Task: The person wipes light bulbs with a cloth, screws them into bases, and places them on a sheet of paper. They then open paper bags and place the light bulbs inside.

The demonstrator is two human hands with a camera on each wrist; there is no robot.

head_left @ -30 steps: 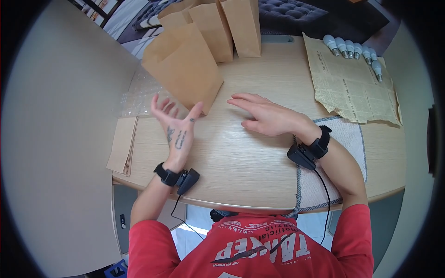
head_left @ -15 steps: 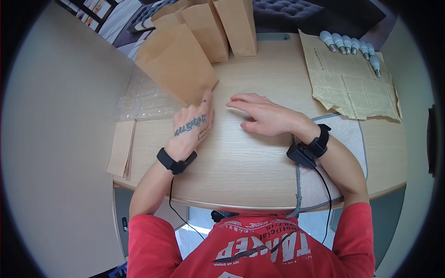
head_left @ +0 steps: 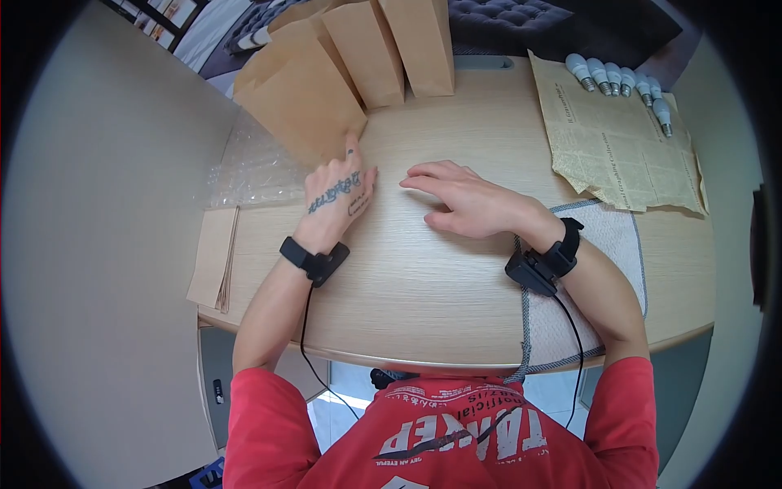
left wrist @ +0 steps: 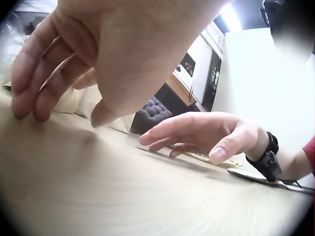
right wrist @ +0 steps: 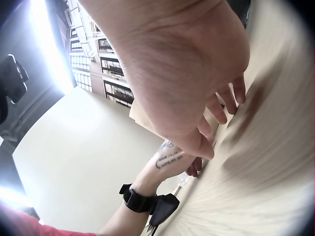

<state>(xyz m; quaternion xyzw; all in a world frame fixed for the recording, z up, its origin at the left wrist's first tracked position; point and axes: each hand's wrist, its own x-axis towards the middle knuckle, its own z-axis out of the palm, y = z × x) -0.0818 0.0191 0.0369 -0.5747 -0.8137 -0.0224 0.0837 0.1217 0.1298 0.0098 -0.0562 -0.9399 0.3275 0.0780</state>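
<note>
A standing brown paper bag (head_left: 297,98) is at the back left in the head view. My left hand (head_left: 332,196) is palm down in front of it, its index finger stretched out to the bag's lower edge. The other fingers of this hand bend loosely down, tips at the tabletop, in the left wrist view. My right hand (head_left: 464,200) hovers low over the middle of the table, fingers relaxed and nothing held. Behind the front bag stand more paper bags (head_left: 417,49).
Clear bubble wrap (head_left: 252,167) lies left of the bag, with flat folded paper bags (head_left: 216,257) nearer the front. Several light bulbs (head_left: 599,73) lie on printed brown paper (head_left: 611,155) at the back right. A white cloth (head_left: 582,310) lies under the right forearm.
My left hand has turned from palm up to palm down and moved forward to the bag. The front bag has shifted back toward the other bags. The right hand has stayed in place.
</note>
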